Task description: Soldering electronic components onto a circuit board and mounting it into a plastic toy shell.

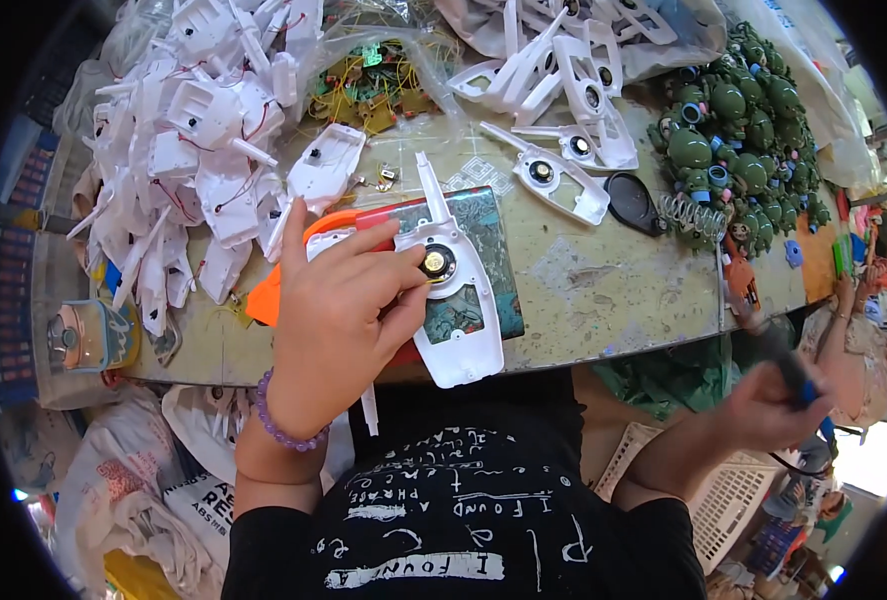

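Note:
My left hand (349, 290), a purple bead bracelet at its wrist, has thumb and fingertips closed at the edge of a small round speaker (438, 262). The speaker sits in a white plastic shell half (469, 355) with a window opening and a narrow stem. That shell lies over a red-edged, green mottled block (501, 260). An orange piece (264, 297) shows partly behind the hand. Off to the right, my right hand (769, 408) grips the dark handle of a corded soldering iron (792, 372), blurred near its front end.
White housings with red wires (204, 130) are heaped at left. Circuit boards (374, 85) lie in a plastic bag at the back. More speaker shells (561, 185) lie beyond the block. A coil-spring stand (692, 214) and green figures (744, 140) are at right. Another person's arm (844, 345) shows far right.

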`<action>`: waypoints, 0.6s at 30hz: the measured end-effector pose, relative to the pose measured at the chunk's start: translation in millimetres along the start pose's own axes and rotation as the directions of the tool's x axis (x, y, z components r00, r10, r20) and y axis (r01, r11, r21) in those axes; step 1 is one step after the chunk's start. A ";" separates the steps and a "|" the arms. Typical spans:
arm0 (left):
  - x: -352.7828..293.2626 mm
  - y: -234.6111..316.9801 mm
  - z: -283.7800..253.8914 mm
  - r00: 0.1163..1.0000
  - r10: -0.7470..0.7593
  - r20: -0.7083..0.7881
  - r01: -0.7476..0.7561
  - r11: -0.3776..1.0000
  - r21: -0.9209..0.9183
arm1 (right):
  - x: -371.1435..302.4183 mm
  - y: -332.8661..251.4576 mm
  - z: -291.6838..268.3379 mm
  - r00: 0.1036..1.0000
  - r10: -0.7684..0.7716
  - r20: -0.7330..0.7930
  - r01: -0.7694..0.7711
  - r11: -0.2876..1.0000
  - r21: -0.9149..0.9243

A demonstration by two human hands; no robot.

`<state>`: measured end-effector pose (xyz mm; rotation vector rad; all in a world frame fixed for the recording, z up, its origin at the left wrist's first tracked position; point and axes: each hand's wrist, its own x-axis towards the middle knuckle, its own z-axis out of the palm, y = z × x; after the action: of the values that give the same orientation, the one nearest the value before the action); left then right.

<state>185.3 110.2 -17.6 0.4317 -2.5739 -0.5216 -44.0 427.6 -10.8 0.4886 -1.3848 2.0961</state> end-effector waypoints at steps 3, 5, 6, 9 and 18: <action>-3.1 -3.1 1.7 1.000 -0.016 -0.017 0.016 1.000 0.008 | -56.3 4.9 47.8 0.816 -0.237 0.527 0.105 0.957 0.269; -2.4 -3.2 0.7 1.000 -0.012 -0.018 0.012 1.000 -0.005 | -79.2 3.9 69.3 0.727 -0.297 0.618 0.141 0.947 0.289; -1.9 -1.5 -0.1 0.999 -0.047 -0.008 0.047 0.998 -0.029 | -86.0 5.9 74.4 0.696 -0.330 0.637 0.178 0.940 0.292; -2.2 -0.4 0.0 0.996 -0.085 0.003 0.085 0.995 -0.055 | -97.0 1.1 86.1 0.613 -0.303 0.730 0.158 0.952 0.263; -3.0 -0.7 1.3 0.997 -0.082 0.002 0.082 0.996 -0.041 | -101.7 -2.5 100.1 0.482 -0.237 0.844 0.202 0.967 0.156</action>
<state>187.3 111.1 -20.2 0.5245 -2.5490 -0.6023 34.7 310.0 -28.9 1.8314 -1.6376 1.6595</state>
